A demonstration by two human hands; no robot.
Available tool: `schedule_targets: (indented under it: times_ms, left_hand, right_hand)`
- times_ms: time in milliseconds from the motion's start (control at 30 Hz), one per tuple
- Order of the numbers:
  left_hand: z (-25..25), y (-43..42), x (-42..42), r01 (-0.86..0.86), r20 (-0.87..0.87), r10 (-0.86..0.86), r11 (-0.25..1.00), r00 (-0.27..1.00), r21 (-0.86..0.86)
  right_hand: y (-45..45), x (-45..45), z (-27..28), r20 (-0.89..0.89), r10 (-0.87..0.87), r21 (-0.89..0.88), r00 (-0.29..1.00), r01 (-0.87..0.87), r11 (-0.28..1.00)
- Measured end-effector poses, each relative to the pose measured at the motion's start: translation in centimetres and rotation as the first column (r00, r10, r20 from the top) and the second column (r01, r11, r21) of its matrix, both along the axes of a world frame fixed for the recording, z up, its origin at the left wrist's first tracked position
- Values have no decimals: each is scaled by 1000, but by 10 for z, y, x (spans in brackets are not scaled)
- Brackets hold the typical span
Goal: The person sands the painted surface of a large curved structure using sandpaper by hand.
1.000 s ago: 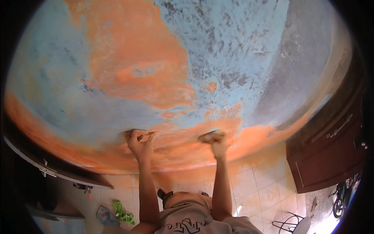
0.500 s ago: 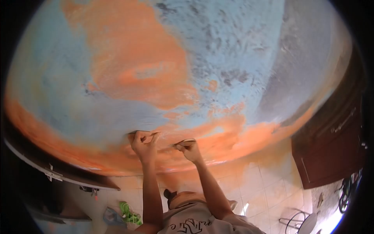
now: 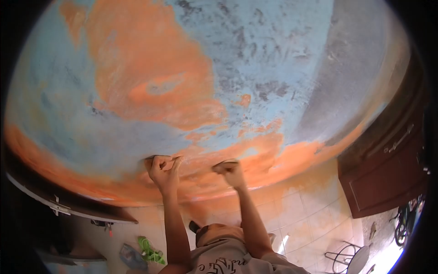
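In front of me rises a wall (image 3: 150,55) patched in light blue, grey and orange. My left hand (image 3: 163,172) is closed near its lower part, on the border between a grey-blue patch and the orange band. A thin, dark-edged flat piece shows along its fingers; I cannot make out its kind. To the right, my right hand (image 3: 233,173) is also closed, over the orange band and slightly blurred. A similar thin dark edge shows along its top, too small to name. The two hands are apart.
Below the wall is a tiled floor (image 3: 292,228) with orange dust. A dark red cabinet (image 3: 383,182) stands at the right, and a stool (image 3: 359,260) beyond it. Green cloth-like stuff (image 3: 150,250) and a bluish plastic bag (image 3: 131,256) lie lower left.
My right hand has moved right along the wall, and the gap between the hands has widened. My left hand has shifted slightly left. Both remain closed. The view has shifted a little.
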State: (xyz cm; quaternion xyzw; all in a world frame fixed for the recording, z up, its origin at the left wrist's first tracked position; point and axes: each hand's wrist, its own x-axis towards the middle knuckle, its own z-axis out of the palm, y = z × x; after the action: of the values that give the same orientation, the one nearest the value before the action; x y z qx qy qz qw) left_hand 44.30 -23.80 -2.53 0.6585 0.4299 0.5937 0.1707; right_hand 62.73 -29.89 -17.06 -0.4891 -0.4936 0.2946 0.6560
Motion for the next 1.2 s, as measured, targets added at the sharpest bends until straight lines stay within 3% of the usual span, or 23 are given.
schedule_targets:
  times_ms: [67,133,200,267,400,433,467,533,600,633,733,767,800,900,1033,1067,1133,1167,1200]
  left_hand:
    - [-3,3,2,-26,9,26,1000,1000,11]
    - [-5,0,0,-42,1,42,999,999,26]
    - [-1,2,3,-23,43,26,997,999,-70]
    - [-3,1,-3,-4,7,5,998,1000,-56]
    - [-2,4,-2,29,2,-29,999,1000,19]
    - [-4,5,-1,10,16,-10,1000,1000,15]
    - [-7,6,-1,22,46,-22,1000,999,-14]
    - [-8,4,-4,29,72,-26,999,997,-42]
    - [-3,4,0,14,42,-12,999,999,-46]
    - [-4,6,1,33,37,-32,999,999,-40]
    - [-6,5,-1,50,45,-48,998,998,-42]
    - [-4,4,-2,50,34,-49,998,998,-41]
    - [-3,4,-2,41,26,-40,998,999,-42]
    - [-5,4,-2,26,36,-25,999,999,-23]
    - [-5,2,-3,42,55,-41,999,998,-32]
    - [-3,1,-2,41,49,-38,998,998,-52]
    - [1,3,2,28,45,-25,997,999,-71]
    - [1,1,2,13,30,-11,997,999,-70]
    - [-2,-4,2,-6,21,7,997,1000,-71]
  right_hand:
    - [-19,41,19,-285,17,48,959,-3,999]
    - [-18,33,18,-311,10,20,950,-4,1000]
    - [-9,12,18,-347,-24,12,937,29,1000]
    - [5,-23,10,-175,5,-74,985,-18,997]
    - [-12,41,13,-5,-28,-67,1000,28,997]
    - [-20,59,23,-185,-109,63,977,122,991]
    - [-34,72,49,-225,-128,94,966,152,984]
    - [-34,71,51,-328,-99,64,939,127,990]
    - [-33,65,47,-273,-79,96,959,109,989]
    - [-28,59,42,-63,-105,29,992,107,994]
    - [-28,47,44,-152,-111,-7,982,111,994]
    - [-33,60,51,239,-235,100,942,217,971]
    - [-35,71,64,244,-234,104,941,215,971]
    - [-41,75,89,-103,-225,15,969,227,974]
    - [-33,54,61,-240,-80,40,968,92,995]
    - [-30,58,61,-241,-86,54,967,102,993]
    - [-27,63,82,-28,-65,280,997,71,957]
    - [-29,59,101,-161,-88,324,983,137,936]
    - [-28,61,97,-155,-73,313,985,119,942]
